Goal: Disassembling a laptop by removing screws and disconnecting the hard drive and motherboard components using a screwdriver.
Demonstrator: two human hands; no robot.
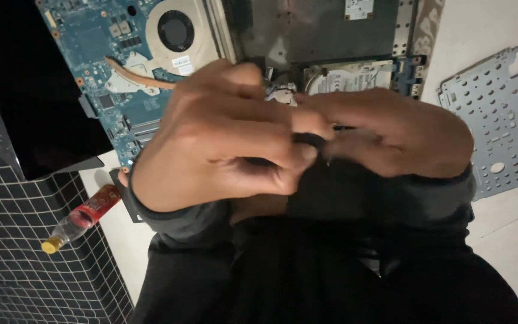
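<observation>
A person's left hand (223,135) and right hand (391,135) meet close under the head camera, above an opened laptop (307,36). The fingers (307,123) of both hands are closed together on a small black part (313,142), pinched between thumb and fingertips at the centre of the frame; it is dark, mostly hidden by the grip, and its shape cannot be told. Both wrists wear dark sleeves.

Behind the hands the laptop lies bare: a blue circuit board (91,36) at left, a round cooling fan (176,30) with a copper heat pipe (139,75) running from it, and a silver hard drive (352,77) just past the knuckles. A perforated grey metal plate (493,120) lies apart on the pale floor (511,240) to the right, with bare floor around it. At left, a black panel (37,102) abuts the board's edge, and a small bottle (82,217) with a red label and yellow cap rests beside a black grid-patterned surface (25,252).
</observation>
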